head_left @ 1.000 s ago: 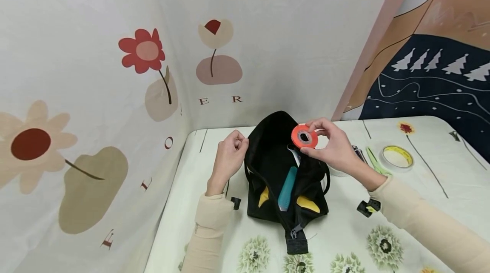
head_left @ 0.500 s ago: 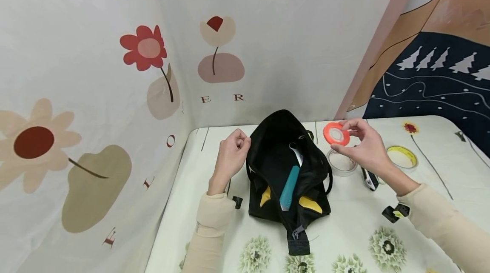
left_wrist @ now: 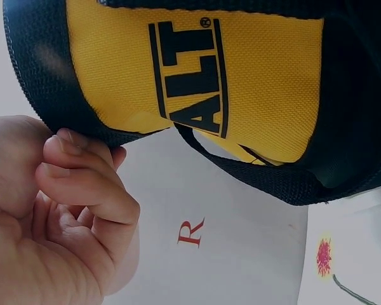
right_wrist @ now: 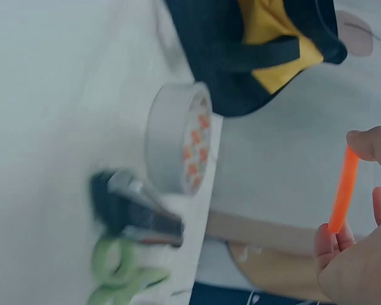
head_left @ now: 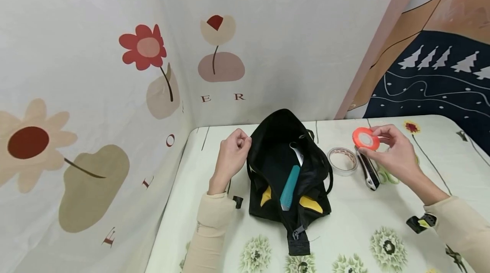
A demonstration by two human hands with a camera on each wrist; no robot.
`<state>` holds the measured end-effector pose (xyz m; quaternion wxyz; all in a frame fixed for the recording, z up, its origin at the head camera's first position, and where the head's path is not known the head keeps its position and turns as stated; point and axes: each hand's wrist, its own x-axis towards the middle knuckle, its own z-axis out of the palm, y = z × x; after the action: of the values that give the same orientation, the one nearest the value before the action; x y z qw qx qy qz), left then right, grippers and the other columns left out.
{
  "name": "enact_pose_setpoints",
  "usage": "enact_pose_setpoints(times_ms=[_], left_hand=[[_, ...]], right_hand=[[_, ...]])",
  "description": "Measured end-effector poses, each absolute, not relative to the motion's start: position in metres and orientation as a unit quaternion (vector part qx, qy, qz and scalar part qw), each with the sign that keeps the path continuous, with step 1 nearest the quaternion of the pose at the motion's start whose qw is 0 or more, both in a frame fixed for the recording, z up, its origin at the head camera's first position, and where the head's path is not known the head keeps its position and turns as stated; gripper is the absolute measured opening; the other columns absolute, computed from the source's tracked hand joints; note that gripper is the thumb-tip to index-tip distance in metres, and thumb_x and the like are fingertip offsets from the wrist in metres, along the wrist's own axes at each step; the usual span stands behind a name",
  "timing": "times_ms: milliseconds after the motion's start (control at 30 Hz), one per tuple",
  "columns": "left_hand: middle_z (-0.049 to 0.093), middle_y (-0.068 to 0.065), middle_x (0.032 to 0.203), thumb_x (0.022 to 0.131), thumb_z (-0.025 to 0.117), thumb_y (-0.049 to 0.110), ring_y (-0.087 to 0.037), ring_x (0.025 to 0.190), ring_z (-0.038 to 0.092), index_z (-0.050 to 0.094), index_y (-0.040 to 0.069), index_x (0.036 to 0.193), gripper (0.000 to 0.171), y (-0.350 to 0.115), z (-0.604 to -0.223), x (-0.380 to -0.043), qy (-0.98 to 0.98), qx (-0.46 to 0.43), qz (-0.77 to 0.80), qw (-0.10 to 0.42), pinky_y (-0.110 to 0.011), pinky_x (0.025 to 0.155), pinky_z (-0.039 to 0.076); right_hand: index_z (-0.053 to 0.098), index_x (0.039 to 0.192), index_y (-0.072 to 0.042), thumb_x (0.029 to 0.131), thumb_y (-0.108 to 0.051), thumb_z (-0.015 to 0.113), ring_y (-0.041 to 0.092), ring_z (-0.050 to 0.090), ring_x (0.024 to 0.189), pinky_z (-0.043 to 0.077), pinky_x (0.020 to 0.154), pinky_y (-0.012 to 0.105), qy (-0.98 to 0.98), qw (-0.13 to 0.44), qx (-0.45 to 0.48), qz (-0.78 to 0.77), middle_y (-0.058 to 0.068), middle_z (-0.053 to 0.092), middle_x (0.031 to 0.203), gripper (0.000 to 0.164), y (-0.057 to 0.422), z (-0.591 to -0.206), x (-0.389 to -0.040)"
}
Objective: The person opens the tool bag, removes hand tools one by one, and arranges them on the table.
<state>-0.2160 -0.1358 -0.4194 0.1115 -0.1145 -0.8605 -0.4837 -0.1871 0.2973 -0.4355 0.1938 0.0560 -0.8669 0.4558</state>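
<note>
A black and yellow zippered tool bag (head_left: 268,154) stands with its mouth spread wide. My left hand (head_left: 231,154) pinches the bag's left rim between thumb and curled fingers; the left wrist view shows the yellow side panel (left_wrist: 267,76) with black lettering. Inside the bag, a teal-handled tool (head_left: 289,188) leans against the front, and a silver metal end (head_left: 296,154) shows behind it. My right hand (head_left: 396,149) holds a roll of orange tape (head_left: 360,133) by its edges, raised above the table to the right of the bag. In the right wrist view the orange roll (right_wrist: 344,190) appears edge-on.
Right of the bag lie a clear tape roll (head_left: 329,160), a black and silver utility knife (head_left: 369,173) and green-handled scissors (head_left: 387,176). Another tape roll is mostly hidden behind my right hand. A printed fabric wall (head_left: 291,52) rises behind the table.
My right hand has carried the orange tape from over the bag's mouth away to the right, uncovering the clear tape roll and the knife. My left hand stays on the rim.
</note>
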Motion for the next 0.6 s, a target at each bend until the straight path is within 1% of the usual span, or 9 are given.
enact_pose_setpoints(times_ms=[67, 267, 433, 533, 600], left_hand=[[0.041, 0.007, 0.062, 0.11, 0.064, 0.014, -0.015, 0.056, 0.041, 0.064, 0.01, 0.094, 0.016, -0.136, -0.42, -0.216, -0.86, -0.114, -0.485, 0.111, -0.029, 0.057, 0.031], [0.041, 0.008, 0.061, 0.11, 0.065, 0.012, -0.016, 0.057, 0.042, 0.063, 0.01, 0.094, 0.017, -0.135, -0.421, -0.216, -0.862, -0.11, -0.482, 0.112, -0.03, 0.059, 0.033], [0.041, 0.008, 0.061, 0.11, 0.065, 0.012, -0.016, 0.057, 0.042, 0.063, 0.01, 0.093, 0.017, -0.134, -0.421, -0.217, -0.863, -0.111, -0.48, 0.114, -0.03, 0.059, 0.033], [0.041, 0.008, 0.061, 0.11, 0.065, 0.012, -0.016, 0.057, 0.042, 0.064, 0.01, 0.094, 0.017, -0.134, -0.421, -0.217, -0.863, -0.111, -0.481, 0.112, -0.03, 0.059, 0.033], [0.042, 0.008, 0.061, 0.11, 0.065, 0.012, -0.016, 0.057, 0.042, 0.064, 0.01, 0.094, 0.017, -0.134, -0.421, -0.217, -0.862, -0.111, -0.481, 0.112, -0.03, 0.059, 0.033]], right_hand=[[0.057, 0.12, 0.006, 0.084, 0.008, 0.091, -0.013, 0.054, 0.106, 0.041, 0.091, 0.002, -0.87, 0.196, 0.041, 0.45, -0.032, 0.053, 0.124, 0.05, 0.306, -0.439, -0.186], [0.058, 0.122, 0.001, 0.091, -0.003, 0.091, -0.014, 0.048, 0.106, 0.039, 0.087, 0.0, -0.886, 0.182, -0.01, 0.426, -0.033, 0.048, 0.123, 0.045, 0.329, -0.45, -0.182], [0.057, 0.121, 0.001, 0.093, -0.007, 0.089, -0.018, 0.045, 0.103, 0.038, 0.086, -0.001, -0.89, 0.18, -0.042, 0.417, -0.038, 0.046, 0.118, 0.044, 0.349, -0.457, -0.177], [0.057, 0.118, -0.001, 0.093, -0.008, 0.089, -0.019, 0.045, 0.1, 0.038, 0.084, 0.0, -0.886, 0.182, -0.054, 0.422, -0.042, 0.046, 0.114, 0.041, 0.359, -0.459, -0.174], [0.058, 0.115, -0.002, 0.093, -0.007, 0.088, -0.018, 0.046, 0.099, 0.038, 0.083, 0.0, -0.886, 0.188, -0.058, 0.421, -0.042, 0.047, 0.112, 0.038, 0.366, -0.46, -0.172]])
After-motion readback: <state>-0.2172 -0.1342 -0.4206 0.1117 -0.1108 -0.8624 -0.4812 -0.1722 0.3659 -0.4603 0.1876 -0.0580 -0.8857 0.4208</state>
